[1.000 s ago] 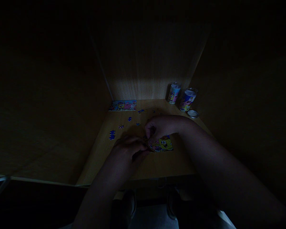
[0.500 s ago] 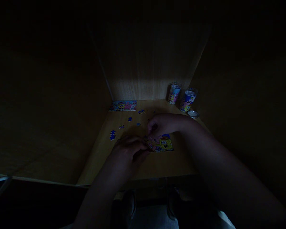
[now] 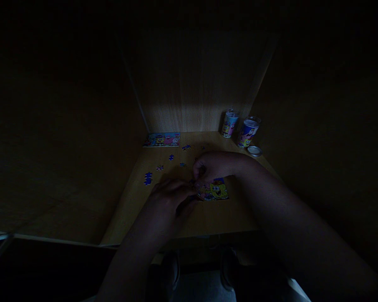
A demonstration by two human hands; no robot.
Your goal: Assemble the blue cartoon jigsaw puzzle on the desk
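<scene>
Blue puzzle pieces (image 3: 148,178), 2 visible, lie close together at the left of a wooden desktop (image 3: 214,220). Far left: a printed picture strip (image 3: 164,139) showing cartoon figures, by the back panel (image 3: 195,115). Rightward, more loose: a multicoloured piece (image 3: 160,167), a single blue piece (image 3: 171,157), a small cluster (image 3: 186,147) farther off.

Left hand (image 3: 171,193): low over the near middle, back of hand up, fingers bent, thumb apart from them, tips at the left edge of the part-built puzzle (image 3: 219,191). Grip on that edge: cannot tell. Right hand (image 3: 208,167): reaches in from the right, wrist bent, fingers curled, thumb and forefinger drawn together above the puzzle's left far corner. Piece between them: too dark to tell. Puzzle lies near centre, yellow face at its right.

Far right: 2 upright printed canisters, clear at the top; light-blue canister (image 3: 229,126) to the left, dark-blue canister (image 3: 248,133) nearer. Contents not readable. Round metallic lid (image 3: 255,151) flat just beside the dark-blue 1.
</scene>
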